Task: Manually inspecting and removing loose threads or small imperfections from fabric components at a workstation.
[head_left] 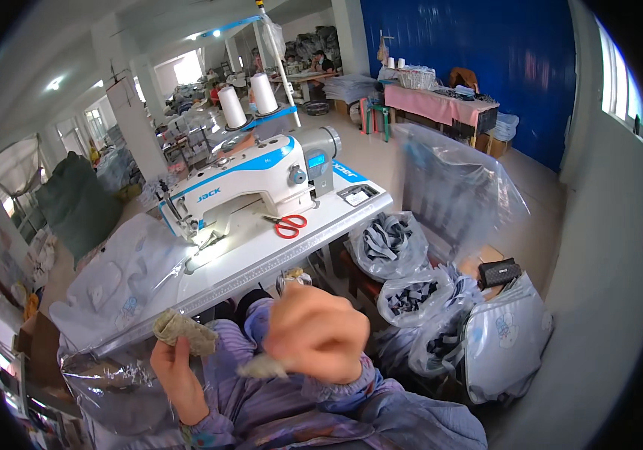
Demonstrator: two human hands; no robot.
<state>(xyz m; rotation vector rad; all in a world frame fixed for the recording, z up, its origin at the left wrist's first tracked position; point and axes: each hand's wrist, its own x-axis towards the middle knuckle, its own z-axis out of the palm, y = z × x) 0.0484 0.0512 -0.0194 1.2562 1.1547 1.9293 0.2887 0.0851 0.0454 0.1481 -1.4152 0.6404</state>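
Observation:
My left hand (177, 379) is closed on a rolled, grey-beige piece of cloth (185, 333), thumb against its near side, at the table's front edge. To its right, my right hand (318, 334) is raised over my lap and smeared by motion. Its fingers look curled in. A small pale scrap (263, 367) shows at its lower left; blur hides how it is held. Beyond my hands stands a white and blue sewing machine (243, 184) with its lamp lit over the needle area. Red-handled scissors (289, 226) lie on the machine table (246, 244).
White printed fabric (123, 274) covers the table's left end. Clear bags of dark and grey strips (389, 244) stand at the right, near a black purse (499, 272) and stacked pale panels (509, 337). Two thread cones (264, 94) rise behind the machine. A pink-covered table (441, 105) stands farther back.

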